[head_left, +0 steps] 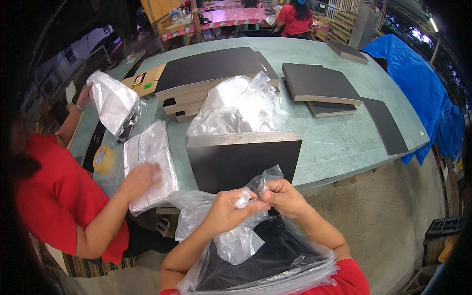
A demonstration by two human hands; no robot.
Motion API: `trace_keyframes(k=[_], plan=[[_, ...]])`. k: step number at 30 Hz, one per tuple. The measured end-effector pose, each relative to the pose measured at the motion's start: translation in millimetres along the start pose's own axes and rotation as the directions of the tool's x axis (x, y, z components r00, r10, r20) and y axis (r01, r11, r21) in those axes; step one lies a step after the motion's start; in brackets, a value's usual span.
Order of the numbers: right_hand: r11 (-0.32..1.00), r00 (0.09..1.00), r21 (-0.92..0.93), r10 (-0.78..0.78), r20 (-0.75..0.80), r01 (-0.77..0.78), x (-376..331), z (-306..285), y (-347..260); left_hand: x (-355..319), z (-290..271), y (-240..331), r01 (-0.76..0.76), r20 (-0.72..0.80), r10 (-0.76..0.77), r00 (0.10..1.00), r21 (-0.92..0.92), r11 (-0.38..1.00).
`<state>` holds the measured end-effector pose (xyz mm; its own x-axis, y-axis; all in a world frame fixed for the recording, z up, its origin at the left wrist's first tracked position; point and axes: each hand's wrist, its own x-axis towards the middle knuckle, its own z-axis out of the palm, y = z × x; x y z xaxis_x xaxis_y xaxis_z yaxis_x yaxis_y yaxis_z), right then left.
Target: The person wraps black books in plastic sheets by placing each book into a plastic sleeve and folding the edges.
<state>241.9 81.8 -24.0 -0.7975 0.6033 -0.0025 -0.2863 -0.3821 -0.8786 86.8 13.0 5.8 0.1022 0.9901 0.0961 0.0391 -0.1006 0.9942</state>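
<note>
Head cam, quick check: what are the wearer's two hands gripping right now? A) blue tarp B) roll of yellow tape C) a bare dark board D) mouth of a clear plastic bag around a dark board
D: the left hand and right hand pinch the bunched clear plastic bag that wraps a dark board.

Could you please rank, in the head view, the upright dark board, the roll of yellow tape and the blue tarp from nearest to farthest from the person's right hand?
From the right hand:
1. Upright dark board, just beyond it on the table edge.
2. Blue tarp, far right, draped off the table.
3. Roll of yellow tape, far left by a co-worker.
</note>
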Motion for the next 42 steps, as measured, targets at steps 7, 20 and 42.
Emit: trace_keyframes(k=[7,20,42], plan=[[0.986,0.992,0.126,0.116,-0.038,-0.111,-5,-4,-5,-7,-18,-12,0.183,0.023,-0.182,0.983,-0.161,0.970],[0.919,0.982,0.373,0.171,-0.081,-0.129,4,4,17,-3,-3,-12,0.050,-0.012,-0.050,0.999,-0.013,0.999],[0.731,0.764,-0.385,-0.638,-0.092,0.564,-19,63,-72,-22,-5,25,-0.298,0.325,0.124,0.937,0.565,0.770]])
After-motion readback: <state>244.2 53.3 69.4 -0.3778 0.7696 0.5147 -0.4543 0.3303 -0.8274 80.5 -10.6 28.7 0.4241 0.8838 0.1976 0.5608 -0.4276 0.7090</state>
